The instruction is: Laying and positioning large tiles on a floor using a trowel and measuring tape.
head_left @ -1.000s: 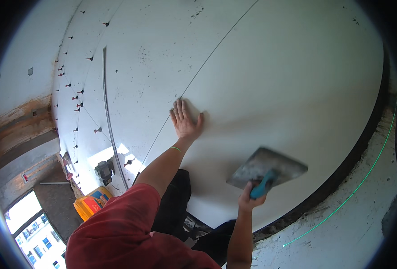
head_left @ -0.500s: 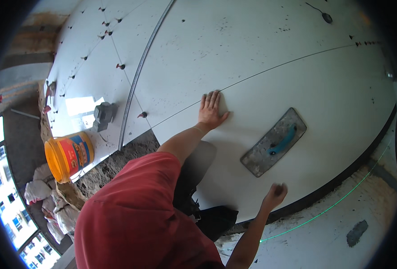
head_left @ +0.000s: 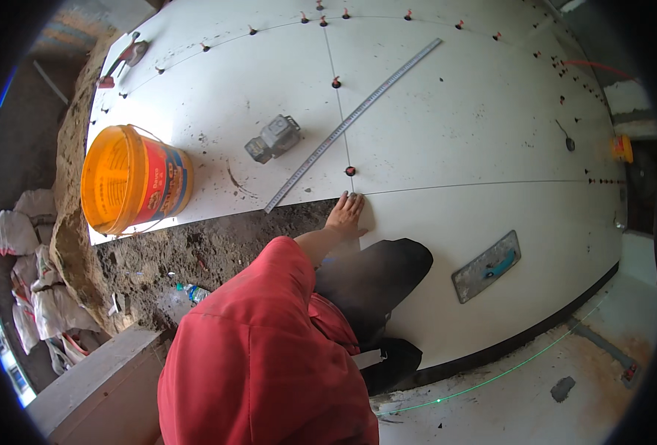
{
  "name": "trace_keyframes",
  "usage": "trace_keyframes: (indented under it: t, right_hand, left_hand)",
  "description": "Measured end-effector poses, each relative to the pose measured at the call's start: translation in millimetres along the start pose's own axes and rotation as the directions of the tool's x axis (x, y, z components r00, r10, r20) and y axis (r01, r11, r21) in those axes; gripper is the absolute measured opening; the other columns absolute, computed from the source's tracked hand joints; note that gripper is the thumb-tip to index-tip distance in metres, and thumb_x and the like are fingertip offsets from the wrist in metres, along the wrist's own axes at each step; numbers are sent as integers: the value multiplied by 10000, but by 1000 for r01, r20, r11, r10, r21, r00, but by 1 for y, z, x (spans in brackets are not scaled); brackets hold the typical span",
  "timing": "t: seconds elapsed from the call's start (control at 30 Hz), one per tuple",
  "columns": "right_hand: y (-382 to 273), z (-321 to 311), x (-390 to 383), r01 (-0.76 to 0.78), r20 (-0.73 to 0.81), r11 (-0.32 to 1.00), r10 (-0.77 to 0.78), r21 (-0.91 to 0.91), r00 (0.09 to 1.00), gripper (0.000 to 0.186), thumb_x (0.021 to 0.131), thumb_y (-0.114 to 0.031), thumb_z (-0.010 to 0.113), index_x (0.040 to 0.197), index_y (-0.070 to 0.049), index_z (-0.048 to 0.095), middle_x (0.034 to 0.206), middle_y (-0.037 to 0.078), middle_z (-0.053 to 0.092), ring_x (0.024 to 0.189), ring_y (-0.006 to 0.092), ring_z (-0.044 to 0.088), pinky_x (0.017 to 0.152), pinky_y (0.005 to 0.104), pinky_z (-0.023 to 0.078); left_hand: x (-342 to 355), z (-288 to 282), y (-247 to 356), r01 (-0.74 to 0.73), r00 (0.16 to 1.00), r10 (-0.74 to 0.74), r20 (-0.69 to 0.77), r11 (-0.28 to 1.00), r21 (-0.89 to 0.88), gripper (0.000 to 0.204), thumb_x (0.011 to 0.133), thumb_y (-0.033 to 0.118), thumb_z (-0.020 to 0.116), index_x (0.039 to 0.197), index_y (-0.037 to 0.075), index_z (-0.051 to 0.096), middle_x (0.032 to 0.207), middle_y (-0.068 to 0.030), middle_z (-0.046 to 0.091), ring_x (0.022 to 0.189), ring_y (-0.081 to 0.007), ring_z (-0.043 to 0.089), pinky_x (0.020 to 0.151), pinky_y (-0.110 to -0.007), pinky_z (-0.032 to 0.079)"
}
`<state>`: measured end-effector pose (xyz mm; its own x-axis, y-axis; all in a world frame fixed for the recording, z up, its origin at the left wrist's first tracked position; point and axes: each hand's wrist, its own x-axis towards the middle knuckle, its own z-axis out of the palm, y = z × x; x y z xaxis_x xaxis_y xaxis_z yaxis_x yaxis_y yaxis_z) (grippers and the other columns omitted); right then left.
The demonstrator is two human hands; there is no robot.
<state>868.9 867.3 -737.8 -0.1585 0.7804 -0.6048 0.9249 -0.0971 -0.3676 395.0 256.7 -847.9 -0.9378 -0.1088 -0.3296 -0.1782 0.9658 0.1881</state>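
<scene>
My left hand (head_left: 345, 215) presses down at the corner of a large white floor tile (head_left: 558, 222), its fingers outstretched over the joint. It holds nothing. Just beyond the fingertips, a round dark tile spacer with a red top (head_left: 350, 171) sits in the joint. My right hand is out of sight. On the same tile, to the right of my bent dark-clad knee (head_left: 395, 267), lies a grey rectangular float with a blue handle (head_left: 486, 268). A long metal ruler (head_left: 354, 122) rests slantwise across the tiles ahead, with a grey boxy device (head_left: 274, 139) left of it.
An orange bucket (head_left: 109, 178) stands at the left by the edge of rough mortar (head_left: 224, 241). White sacks (head_left: 54, 297) are piled farther left. A green laser line (head_left: 506, 371) crosses the lower floor at right. More spacers (head_left: 408, 15) dot the far joints.
The view has swung left, bringing more of the bucket and mortar into sight. My right hand has left the picture. My left hand stays on the tile, now at its corner.
</scene>
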Motion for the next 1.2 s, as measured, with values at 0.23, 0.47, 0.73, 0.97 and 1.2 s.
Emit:
trace_keyframes:
  t: [0.23, 0.47, 0.73, 0.97, 1.2]
  right_hand:
    - [51, -17, -27, -386, 70, 873, 384, 298, 921, 423, 1143, -331, 469, 1403, -68, 674, 1500, 69, 651, 1402, 227, 563, 1171, 421, 411]
    - [-73, -18, -80, 421, -50, 907, -422, -25, 905, 317, 922, -135, 733, 1163, 45, 633, 838, 147, 697, 604, 203, 667, 514, 324, 536]
    - [-147, 21, -116, 731, -82, 643, -761, -226, 644, 204, 913, -133, 764, 1038, 13, 698, 832, 103, 737, 681, 172, 698, 627, 344, 557]
    - [-266, 70, -214, 848, -13, 528, -849, -40, 528, 204, 918, -168, 798, 1008, -3, 719, 833, 113, 738, 764, 200, 708, 726, 370, 563]
    - [-379, 61, -288, 997, 21, 75, -997, -33, 76, 268, 841, -186, 873, 969, -31, 696, 909, 153, 740, 845, 345, 721, 788, 436, 569]
  left_hand:
    - [-56, -13, -71, 108, 991, -114, -72, 991, -80, 1081, 938, 723, 587, 1696, 32, 245, 1782, -163, 210, 1664, -337, 123, 1344, -546, 36]
    - [-64, 18, -152, 518, 807, -583, -90, 774, -364, 752, 952, 441, 721, 1504, -6, 474, 1427, -219, 602, 1351, -415, 526, 1158, -555, 371]
    - [-85, 19, -207, 334, 781, -581, -231, 700, -630, 276, 1013, 356, 658, 1009, 84, 699, 1024, -174, 743, 980, -424, 698, 854, -538, 538]
    - [-149, -141, -133, 98, 923, -260, -283, 872, -479, 451, 914, 471, 797, 908, 34, 691, 831, -208, 742, 819, -444, 732, 734, -539, 563]
    - [-141, -259, -108, -366, 929, 345, -133, 906, -210, 361, 891, 444, 805, 942, 96, 721, 773, -172, 740, 755, -434, 725, 717, -550, 581]
